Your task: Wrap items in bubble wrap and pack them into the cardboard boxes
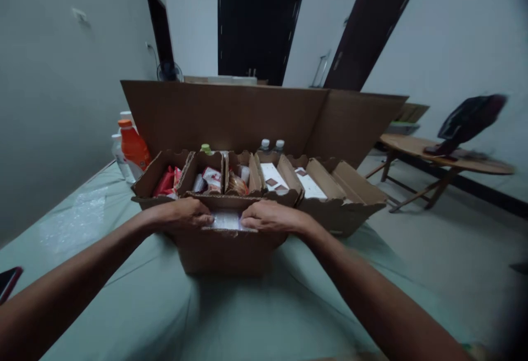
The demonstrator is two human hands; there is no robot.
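Note:
A small cardboard box [225, 253] stands in front of me on a pale green cloth [136, 306]. My left hand [187, 212] is closed over its left upper edge, and my right hand [272, 216] is closed over the right one. Both thumbs point inward over the opening. Between them shows a clear plastic surface [227, 220] inside the box; what it covers is hard to make out. Behind stands a row of open cardboard bins: one with red packets [167, 181], others with a round packaged food [238, 184] and white boxes [274, 176].
A tall cardboard panel [231, 116] rises behind the bins. Left of them stand an orange bottle [134, 146] and clear bottles. Bubble wrap [78, 215] and a phone [9, 283] lie on the left. A wooden table [445, 152] stands at the right.

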